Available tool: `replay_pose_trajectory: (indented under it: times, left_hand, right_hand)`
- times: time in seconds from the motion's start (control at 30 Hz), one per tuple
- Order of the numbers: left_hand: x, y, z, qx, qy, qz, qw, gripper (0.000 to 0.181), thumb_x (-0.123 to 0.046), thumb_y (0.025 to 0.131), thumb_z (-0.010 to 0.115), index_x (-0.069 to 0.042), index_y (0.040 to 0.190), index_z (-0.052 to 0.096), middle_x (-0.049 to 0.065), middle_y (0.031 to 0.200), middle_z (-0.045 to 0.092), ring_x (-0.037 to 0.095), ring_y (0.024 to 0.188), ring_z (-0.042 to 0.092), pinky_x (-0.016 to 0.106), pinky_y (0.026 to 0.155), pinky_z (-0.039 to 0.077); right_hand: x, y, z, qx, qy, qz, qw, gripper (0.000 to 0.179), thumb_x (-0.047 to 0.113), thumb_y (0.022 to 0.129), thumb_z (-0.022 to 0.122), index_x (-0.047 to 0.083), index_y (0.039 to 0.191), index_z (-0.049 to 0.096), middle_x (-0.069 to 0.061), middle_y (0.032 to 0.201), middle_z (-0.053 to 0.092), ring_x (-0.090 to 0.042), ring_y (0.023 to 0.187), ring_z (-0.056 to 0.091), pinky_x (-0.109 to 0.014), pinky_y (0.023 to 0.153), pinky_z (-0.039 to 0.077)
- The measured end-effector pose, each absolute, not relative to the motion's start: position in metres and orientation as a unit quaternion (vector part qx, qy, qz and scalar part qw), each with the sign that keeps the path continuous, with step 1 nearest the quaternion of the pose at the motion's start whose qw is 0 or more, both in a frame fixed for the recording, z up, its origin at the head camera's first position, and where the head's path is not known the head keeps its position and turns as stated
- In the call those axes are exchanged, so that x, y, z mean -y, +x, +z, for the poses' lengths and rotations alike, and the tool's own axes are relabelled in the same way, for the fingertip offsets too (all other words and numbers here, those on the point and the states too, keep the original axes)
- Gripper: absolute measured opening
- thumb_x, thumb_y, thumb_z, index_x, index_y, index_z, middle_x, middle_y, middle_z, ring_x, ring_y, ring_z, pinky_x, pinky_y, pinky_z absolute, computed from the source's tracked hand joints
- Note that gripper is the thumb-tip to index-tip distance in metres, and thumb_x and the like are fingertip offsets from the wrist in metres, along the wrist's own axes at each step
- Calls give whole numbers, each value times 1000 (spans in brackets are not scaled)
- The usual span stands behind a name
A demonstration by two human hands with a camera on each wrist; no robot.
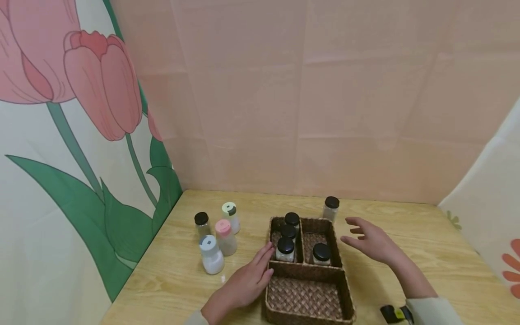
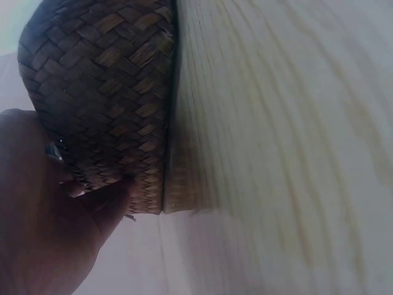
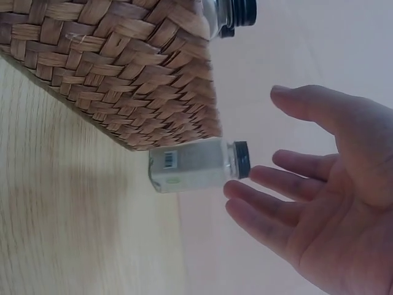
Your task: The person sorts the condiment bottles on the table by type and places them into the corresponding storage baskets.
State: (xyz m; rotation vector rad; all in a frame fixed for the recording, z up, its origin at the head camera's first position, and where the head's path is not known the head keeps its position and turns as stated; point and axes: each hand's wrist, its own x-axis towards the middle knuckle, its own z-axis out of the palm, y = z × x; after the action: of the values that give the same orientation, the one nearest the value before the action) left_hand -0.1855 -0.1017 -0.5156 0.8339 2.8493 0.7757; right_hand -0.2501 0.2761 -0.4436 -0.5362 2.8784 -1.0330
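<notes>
A brown woven basket [image 1: 308,295] with three compartments stands on the table. My left hand [image 1: 249,277] holds its left wall, fingertips at the rim; in the left wrist view, one digit lies against the outer weave. Several black-lidded glass jars stand upright inside: a row in the back left compartment, such as this front jar [image 1: 285,249], and one jar [image 1: 321,254] in the back right compartment. My right hand [image 1: 371,239] is raised right of the basket, fingers spread, holding nothing. Nearest it, another black-lidded clear jar [image 3: 193,165] stands behind the basket's back right corner.
Left of the basket stand a black-lidded jar [image 1: 202,225], a pale-green-lidded bottle [image 1: 230,217], a pink-lidded bottle [image 1: 225,237] and a white bottle [image 1: 212,255]. A pinkish cloth [image 1: 300,99] hangs along the table's back edge, with a tulip-print cloth [image 1: 101,85] at left.
</notes>
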Motion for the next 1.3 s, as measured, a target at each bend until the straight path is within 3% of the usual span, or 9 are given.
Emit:
replay_pose_trajectory:
  times: [0.23, 0.73, 1.3]
  left_hand:
    - [101, -185, -514, -928, 271, 252, 37, 58, -42, 111, 24, -23, 165, 10, -4, 172, 4, 26, 146, 38, 47, 113, 44]
    - [101, -185, -513, -928, 271, 254, 39, 58, -42, 111, 23, -22, 165, 10, -3, 171, 5, 25, 148, 35, 47, 114, 42]
    - [102, -187, -515, -926, 272, 259, 45, 58, -44, 111, 22, -25, 165, 9, -5, 171, 4, 26, 147, 36, 48, 113, 43]
  right_hand:
    - [-280, -262, -452, -923, -152, -354, 3, 75, 42, 100, 63, -5, 152, 34, -33, 152, 39, -54, 129, 49, -61, 91, 55]
    - [-285, -296, -472, -919, -96, -383, 17, 89, 56, 98, 59, -5, 155, 28, -32, 155, 34, -51, 134, 45, -61, 96, 52]
    - [-282, -334, -488, -912, -90, -400, 7, 80, 44, 101, 61, -2, 157, 26, -31, 158, 30, -51, 137, 43, -63, 99, 50]
